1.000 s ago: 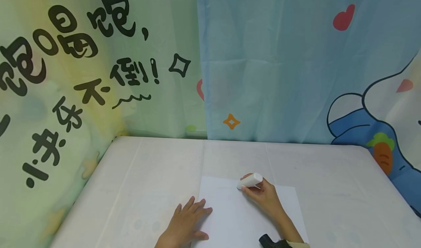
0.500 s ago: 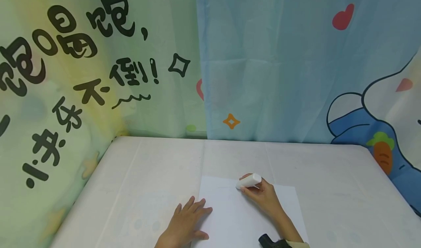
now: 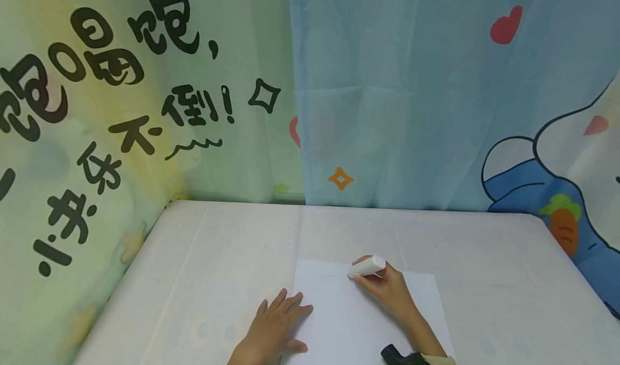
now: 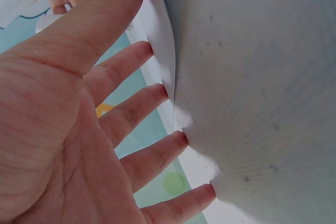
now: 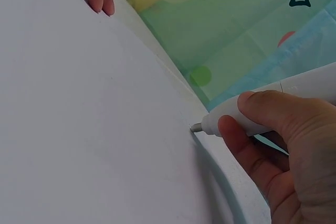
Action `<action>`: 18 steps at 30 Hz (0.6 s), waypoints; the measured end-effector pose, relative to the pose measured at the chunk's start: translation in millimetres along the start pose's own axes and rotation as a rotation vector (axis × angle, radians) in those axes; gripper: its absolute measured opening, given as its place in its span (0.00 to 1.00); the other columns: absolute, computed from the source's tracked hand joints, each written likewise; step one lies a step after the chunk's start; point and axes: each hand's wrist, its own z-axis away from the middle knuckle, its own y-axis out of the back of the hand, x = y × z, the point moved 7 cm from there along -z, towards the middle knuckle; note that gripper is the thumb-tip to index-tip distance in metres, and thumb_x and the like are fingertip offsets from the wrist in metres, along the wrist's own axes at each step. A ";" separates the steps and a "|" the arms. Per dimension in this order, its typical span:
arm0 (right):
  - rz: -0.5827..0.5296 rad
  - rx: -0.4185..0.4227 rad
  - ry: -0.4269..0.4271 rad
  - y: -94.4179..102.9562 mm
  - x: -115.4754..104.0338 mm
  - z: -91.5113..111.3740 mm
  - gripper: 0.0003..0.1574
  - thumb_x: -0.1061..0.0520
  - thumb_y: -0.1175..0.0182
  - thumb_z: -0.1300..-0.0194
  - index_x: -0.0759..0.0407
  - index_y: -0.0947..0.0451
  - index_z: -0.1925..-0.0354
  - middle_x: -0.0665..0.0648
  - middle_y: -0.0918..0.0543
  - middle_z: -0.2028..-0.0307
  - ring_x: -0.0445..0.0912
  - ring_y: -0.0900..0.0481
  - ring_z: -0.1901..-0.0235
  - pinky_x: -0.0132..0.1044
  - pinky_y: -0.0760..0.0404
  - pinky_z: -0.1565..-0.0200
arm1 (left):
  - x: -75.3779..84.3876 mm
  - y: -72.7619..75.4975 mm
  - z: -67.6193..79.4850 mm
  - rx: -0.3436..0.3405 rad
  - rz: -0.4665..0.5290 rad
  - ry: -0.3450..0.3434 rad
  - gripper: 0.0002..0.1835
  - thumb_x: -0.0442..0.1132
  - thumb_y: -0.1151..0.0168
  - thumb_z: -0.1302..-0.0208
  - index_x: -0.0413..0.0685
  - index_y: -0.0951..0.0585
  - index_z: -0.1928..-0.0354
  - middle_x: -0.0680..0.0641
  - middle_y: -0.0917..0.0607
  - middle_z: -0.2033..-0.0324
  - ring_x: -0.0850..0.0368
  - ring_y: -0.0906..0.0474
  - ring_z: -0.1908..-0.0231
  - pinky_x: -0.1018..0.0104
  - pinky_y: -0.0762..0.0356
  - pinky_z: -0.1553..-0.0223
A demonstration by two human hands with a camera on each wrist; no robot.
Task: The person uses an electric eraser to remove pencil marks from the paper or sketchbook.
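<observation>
A white sheet of paper (image 3: 349, 322) lies on the table before me. My right hand (image 3: 389, 292) grips a thick white pen (image 3: 366, 266) near the sheet's far edge. In the right wrist view, the thumb and fingers pinch the pen (image 5: 310, 83) behind its tapered front, and its narrow grey tip (image 5: 196, 128) meets the paper, as far as I can tell. Spread fingers of my left hand (image 3: 276, 327) rest at the paper's left edge. The left wrist view has this hand (image 4: 68, 129) with straight fingertips touching the surface, some on the paper, others on the tablecloth.
A pale cloth covers the table (image 3: 218, 257). Printed curtains stand behind it, green (image 3: 232, 166) with black characters at left and blue (image 3: 411, 128) at right. A black strap (image 3: 402, 357) sits around the right wrist.
Early on, my right hand and the pen shifted very slightly left; since half a second ago they look still. The left hand and the paper have stayed in place.
</observation>
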 end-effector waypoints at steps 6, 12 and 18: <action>0.007 0.002 0.006 -0.8 -0.4 0.3 0.23 0.78 0.34 0.49 0.76 0.26 0.53 0.72 0.18 0.59 0.29 0.21 0.55 0.23 0.19 0.58 | -0.3 -1.1 0.4 -0.007 -0.005 0.002 0.39 0.58 0.31 0.51 0.56 0.27 0.36 0.46 0.27 0.34 0.38 0.36 0.33 0.32 0.32 0.44; 0.000 -0.004 0.003 -1.5 -0.3 0.0 0.23 0.78 0.34 0.48 0.77 0.26 0.53 0.72 0.18 0.59 0.29 0.21 0.55 0.23 0.19 0.57 | 0.5 -0.3 0.1 -0.003 -0.020 0.000 0.38 0.58 0.31 0.51 0.56 0.26 0.36 0.46 0.27 0.34 0.39 0.35 0.33 0.32 0.31 0.44; 0.003 -0.010 0.010 -1.6 -1.0 -0.4 0.23 0.78 0.34 0.49 0.77 0.27 0.53 0.72 0.18 0.59 0.30 0.21 0.54 0.23 0.19 0.57 | 0.1 -0.4 0.2 -0.003 -0.018 0.004 0.38 0.58 0.31 0.51 0.56 0.26 0.36 0.46 0.27 0.34 0.39 0.35 0.33 0.33 0.31 0.44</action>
